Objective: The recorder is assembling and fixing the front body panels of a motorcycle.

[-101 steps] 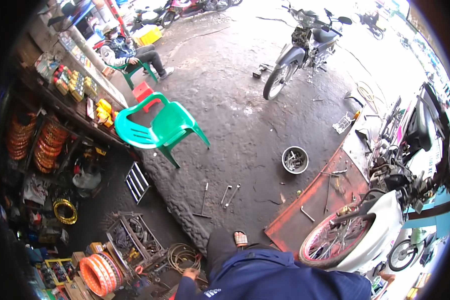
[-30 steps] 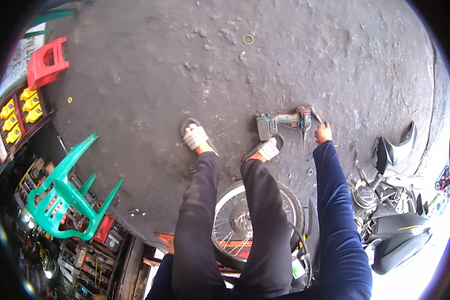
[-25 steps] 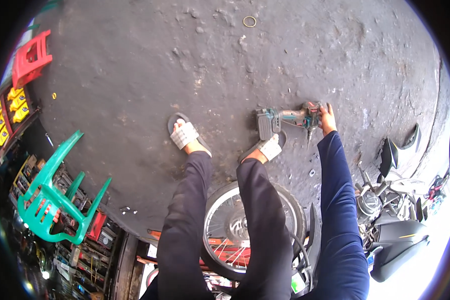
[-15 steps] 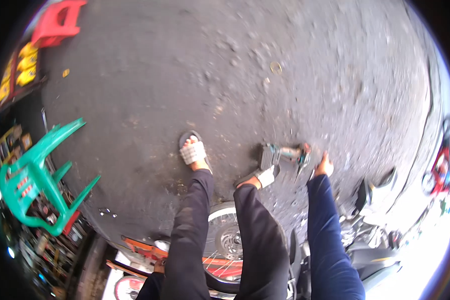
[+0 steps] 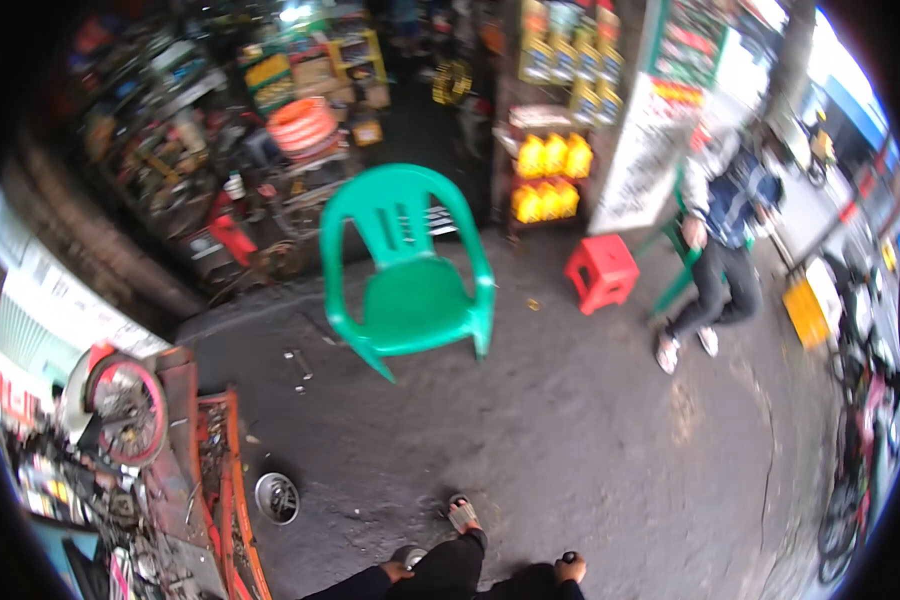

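Low in the view, my left hand (image 5: pixel 398 571) is closed against a silver round object (image 5: pixel 415 556), which it appears to grip. Blur and my leg hide part of that object. Farther right, my right hand (image 5: pixel 571 569) is closed around a dark, round-ended object (image 5: pixel 568 556); only its end shows above the fingers, so its kind is unclear. My sandalled foot (image 5: pixel 463 514) rests on the floor between the hands. Left of them, a metal bowl (image 5: pixel 276 498) with dark pieces inside stands beside an orange metal frame (image 5: pixel 234 500).
A green plastic chair (image 5: pixel 417 300) stands ahead, with tools (image 5: pixel 299 372) on the floor to its left. Farther right are a red stool (image 5: pixel 602 274) and a seated person (image 5: pixel 725 235). Shelves of yellow bottles (image 5: pixel 553 156) line the back; a wheel (image 5: pixel 127 410) is at left.
My view has swung up and left toward the shop front. The cordless drill that lay near my right hand is out of view. My right hand has gone from extended fingers to a closed grip.
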Tool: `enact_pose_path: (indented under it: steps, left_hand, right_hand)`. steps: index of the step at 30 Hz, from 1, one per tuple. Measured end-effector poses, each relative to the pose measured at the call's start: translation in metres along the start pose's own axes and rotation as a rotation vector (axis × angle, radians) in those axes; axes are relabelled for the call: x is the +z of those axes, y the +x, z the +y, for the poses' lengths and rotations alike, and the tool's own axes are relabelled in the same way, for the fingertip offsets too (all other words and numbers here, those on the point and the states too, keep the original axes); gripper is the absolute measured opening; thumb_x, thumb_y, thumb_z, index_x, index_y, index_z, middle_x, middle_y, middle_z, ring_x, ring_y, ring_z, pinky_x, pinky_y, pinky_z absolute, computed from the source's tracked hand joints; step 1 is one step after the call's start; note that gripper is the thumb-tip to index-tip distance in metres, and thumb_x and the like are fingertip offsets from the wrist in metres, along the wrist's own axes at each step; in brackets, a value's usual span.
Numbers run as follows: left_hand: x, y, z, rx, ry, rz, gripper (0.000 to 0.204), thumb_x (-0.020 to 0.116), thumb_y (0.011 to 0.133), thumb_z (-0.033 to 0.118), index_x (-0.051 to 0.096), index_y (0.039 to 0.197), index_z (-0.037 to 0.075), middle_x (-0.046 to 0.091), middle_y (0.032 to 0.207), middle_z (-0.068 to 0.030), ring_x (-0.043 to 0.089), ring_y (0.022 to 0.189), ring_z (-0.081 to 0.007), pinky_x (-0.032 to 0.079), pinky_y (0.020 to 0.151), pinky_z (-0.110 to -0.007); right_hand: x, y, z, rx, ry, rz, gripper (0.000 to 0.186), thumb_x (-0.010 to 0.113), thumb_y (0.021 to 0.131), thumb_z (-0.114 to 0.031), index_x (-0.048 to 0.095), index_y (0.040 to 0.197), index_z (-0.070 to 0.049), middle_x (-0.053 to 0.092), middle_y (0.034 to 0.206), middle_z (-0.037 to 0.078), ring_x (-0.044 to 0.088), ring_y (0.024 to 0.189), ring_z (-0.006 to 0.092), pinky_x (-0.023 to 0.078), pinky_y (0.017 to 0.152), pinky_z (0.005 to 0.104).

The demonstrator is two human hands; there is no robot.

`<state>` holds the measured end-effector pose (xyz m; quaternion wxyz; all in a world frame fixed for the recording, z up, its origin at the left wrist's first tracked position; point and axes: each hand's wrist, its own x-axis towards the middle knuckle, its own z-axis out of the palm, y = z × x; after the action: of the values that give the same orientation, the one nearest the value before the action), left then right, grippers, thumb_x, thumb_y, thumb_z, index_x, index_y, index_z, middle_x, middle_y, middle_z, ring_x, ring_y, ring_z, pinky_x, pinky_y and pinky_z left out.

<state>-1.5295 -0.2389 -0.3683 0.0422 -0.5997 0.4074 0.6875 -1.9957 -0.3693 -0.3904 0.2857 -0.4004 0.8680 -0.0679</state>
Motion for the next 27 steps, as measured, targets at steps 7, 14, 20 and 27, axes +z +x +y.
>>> enact_pose_path:
  steps: [7,14,20,27]
  left_hand:
    - [-0.095,-0.015,-0.032,0.274,-0.620,0.863,0.017,0.061,0.085,0.016,0.065,0.098,0.007,0.069,0.088,-0.0088,0.066,0.086,-0.0190,0.052,0.077,-0.033]
    - [-0.106,-0.092,-0.150,-0.727,-0.390,1.014,0.023,0.062,0.085,0.026,0.068,0.103,0.013,0.071,0.097,-0.0089,0.069,0.082,-0.0273,0.055,0.071,-0.040]
    - [-0.128,-0.125,-0.161,-0.688,-0.755,0.449,0.035,0.056,0.085,0.033,0.072,0.100,0.006,0.070,0.107,-0.0144,0.066,0.102,-0.0288,0.053,0.086,-0.038]
    - [-0.323,-0.131,-0.152,-0.106,-1.709,1.250,0.027,0.055,0.086,0.029,0.071,0.092,0.009,0.073,0.089,-0.0092,0.070,0.078,-0.0222,0.055,0.073,-0.037]
  right_hand:
    - [0.003,0.069,-0.282,-0.568,-0.388,-0.469,0.047,0.080,0.068,-0.039,0.069,0.103,-0.010,0.070,0.103,0.017,0.065,0.099,0.0345,0.052,0.085,0.0440]
    - [0.123,-0.026,-0.556,-1.155,-0.596,-0.456,0.041,0.080,0.068,-0.037,0.070,0.094,-0.007,0.070,0.092,0.017,0.066,0.090,0.0365,0.053,0.080,0.0456]
    - [0.260,-0.108,-0.751,-1.605,-0.254,-0.601,0.042,0.082,0.072,-0.033,0.066,0.097,-0.003,0.066,0.090,0.018,0.063,0.087,0.0377,0.049,0.080,0.0455]
    - [0.389,-0.290,-1.029,-1.546,-0.194,-0.795,0.052,0.073,0.082,-0.046,0.060,0.087,0.004,0.064,0.084,0.018,0.061,0.078,0.0343,0.046,0.074,0.0446]
